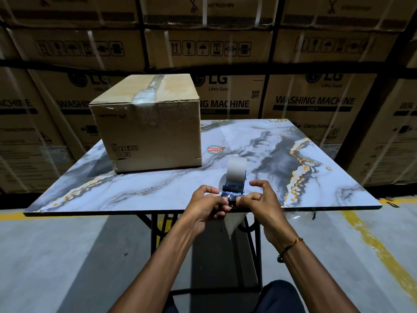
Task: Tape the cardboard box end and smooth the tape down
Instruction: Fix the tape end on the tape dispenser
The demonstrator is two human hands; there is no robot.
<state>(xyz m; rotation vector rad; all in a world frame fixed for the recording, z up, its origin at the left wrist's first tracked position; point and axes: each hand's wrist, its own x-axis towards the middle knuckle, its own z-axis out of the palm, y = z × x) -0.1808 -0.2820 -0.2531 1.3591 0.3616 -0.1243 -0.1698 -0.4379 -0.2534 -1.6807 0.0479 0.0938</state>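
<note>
A brown cardboard box [149,129] stands at the back left of the marble-patterned table [171,188], with clear tape running along its top seam and down its near end. A tape dispenser [234,179] holding a roll of clear tape sits near the table's front edge. My left hand [207,206] and my right hand [259,199] both pinch the dispenser's near end, where a loose strip of tape [233,222] hangs down below the table edge. Both hands are well in front of the box and apart from it.
A round red-and-green sticker [215,149] lies on the table right of the box. Stacked washing-machine cartons [311,102] form a wall behind the table. Grey floor with yellow lines [379,245] lies below, and the table's black metal legs [155,227] stand under the front edge.
</note>
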